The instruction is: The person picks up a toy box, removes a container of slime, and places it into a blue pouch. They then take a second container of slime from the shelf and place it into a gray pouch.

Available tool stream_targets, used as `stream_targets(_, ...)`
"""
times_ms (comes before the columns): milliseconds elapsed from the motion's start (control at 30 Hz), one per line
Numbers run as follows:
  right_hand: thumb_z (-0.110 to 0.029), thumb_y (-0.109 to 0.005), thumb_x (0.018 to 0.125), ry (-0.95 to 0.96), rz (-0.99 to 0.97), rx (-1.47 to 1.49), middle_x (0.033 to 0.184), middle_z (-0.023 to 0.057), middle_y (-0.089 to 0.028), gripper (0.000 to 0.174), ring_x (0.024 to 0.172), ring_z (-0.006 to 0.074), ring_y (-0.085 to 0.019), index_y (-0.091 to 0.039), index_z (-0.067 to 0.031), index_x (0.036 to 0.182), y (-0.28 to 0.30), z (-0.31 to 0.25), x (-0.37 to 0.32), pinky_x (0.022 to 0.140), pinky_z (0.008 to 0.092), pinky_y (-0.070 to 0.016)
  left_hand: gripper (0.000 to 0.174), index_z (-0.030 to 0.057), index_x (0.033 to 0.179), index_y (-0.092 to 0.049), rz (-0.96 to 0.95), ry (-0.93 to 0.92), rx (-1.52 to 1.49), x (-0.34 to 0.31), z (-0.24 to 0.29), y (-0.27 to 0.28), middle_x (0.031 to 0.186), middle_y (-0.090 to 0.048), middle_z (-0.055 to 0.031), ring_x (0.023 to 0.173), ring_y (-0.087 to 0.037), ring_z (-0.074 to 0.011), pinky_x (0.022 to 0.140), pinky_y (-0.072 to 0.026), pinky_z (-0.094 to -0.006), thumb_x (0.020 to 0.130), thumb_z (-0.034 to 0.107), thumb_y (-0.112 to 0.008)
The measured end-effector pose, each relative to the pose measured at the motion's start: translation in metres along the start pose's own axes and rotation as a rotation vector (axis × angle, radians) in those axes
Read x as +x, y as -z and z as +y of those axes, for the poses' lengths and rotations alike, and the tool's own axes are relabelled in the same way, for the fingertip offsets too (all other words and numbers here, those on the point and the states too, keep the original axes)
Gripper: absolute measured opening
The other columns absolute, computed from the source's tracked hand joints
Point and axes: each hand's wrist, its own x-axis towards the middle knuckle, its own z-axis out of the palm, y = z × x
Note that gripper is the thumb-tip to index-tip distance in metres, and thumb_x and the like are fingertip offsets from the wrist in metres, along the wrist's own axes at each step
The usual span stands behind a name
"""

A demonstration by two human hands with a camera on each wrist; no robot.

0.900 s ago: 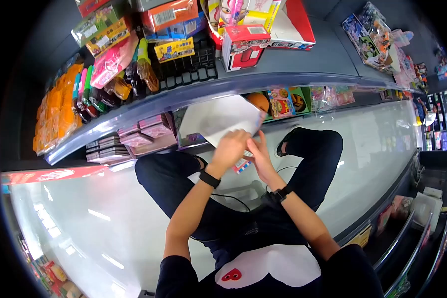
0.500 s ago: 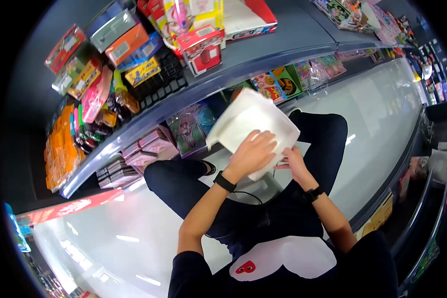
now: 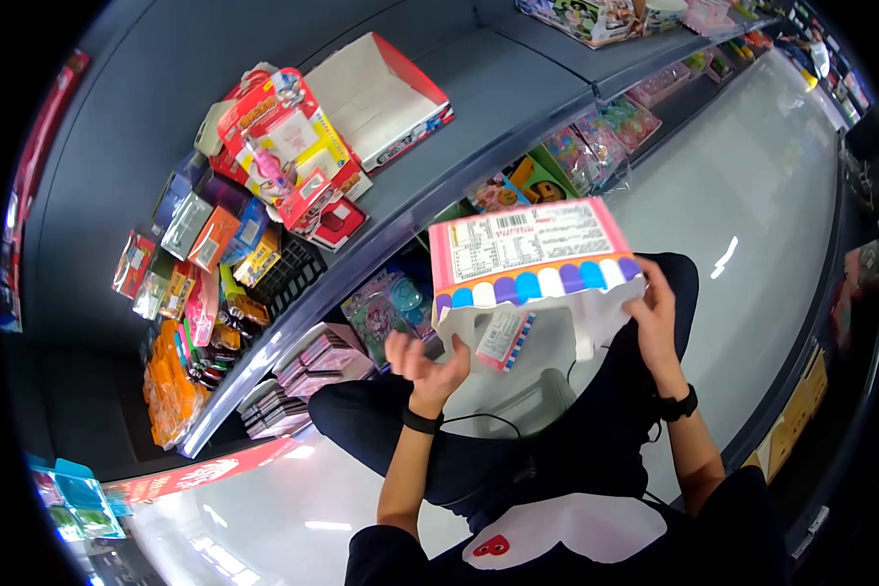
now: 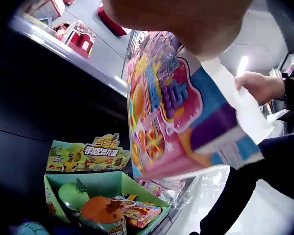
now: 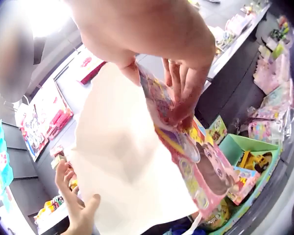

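My right hand (image 3: 657,317) grips the right edge of a pink cardboard display box (image 3: 532,244) above my lap, with its thumb on the near side. The box's printed panel faces up, edged with a scalloped stripe of blue, white, purple and orange. Its bare white inside (image 5: 127,152) shows in the right wrist view. Beside the box's left edge, my left hand (image 3: 430,373) has its fingers spread and holds nothing. A smaller pink-and-white printed box (image 3: 505,337) lies beneath the display box, between my legs.
A shelf (image 3: 498,88) runs along the front, bearing an open red-and-white carton (image 3: 371,107) and several small boxed toys. On the level below are a green display box (image 4: 132,191) with egg-shaped toys and stacks of pink boxes (image 3: 327,361). Glossy floor (image 3: 713,205) extends rightward.
The display box has turned from its white inside to its printed panel. My left hand has come off it to the left, while the right has moved up along its right edge.
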Motion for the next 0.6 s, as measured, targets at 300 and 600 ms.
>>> stream_targets(300,-0.012,-0.059,0.093,0.453,-0.088,0.072,0.120,0.0104,-0.058,0.042,0.110,0.0151,-0.054,-0.050,0.0046,0.130,0.005,-0.101,0.111,0.097,0.0284,-0.0396,0.065,-0.0074,0.139,-0.035,-0.266,0.461,-0.461,0.171,0.011,-0.064,0.058,-0.056,-0.0119,0.044,-0.054,-0.0187,0.045,-0.0423,-0.0311,0.078,0.003,-0.057)
stream_targets(600,-0.027,-0.045,0.099,0.436,0.255,-0.026,0.126,0.0090,-0.055,0.040,0.115,0.0188,-0.053,-0.053,0.0004,0.128,0.015,-0.014,0.117,0.101,0.0329,-0.0380,0.054,-0.0017,0.125,-0.048,-0.497,0.919,-0.187,0.294,-0.061,-0.219,0.101,-0.067,-0.0259,0.098,-0.063,-0.0418,0.089,-0.0465,-0.0471,0.080,0.028,-0.053)
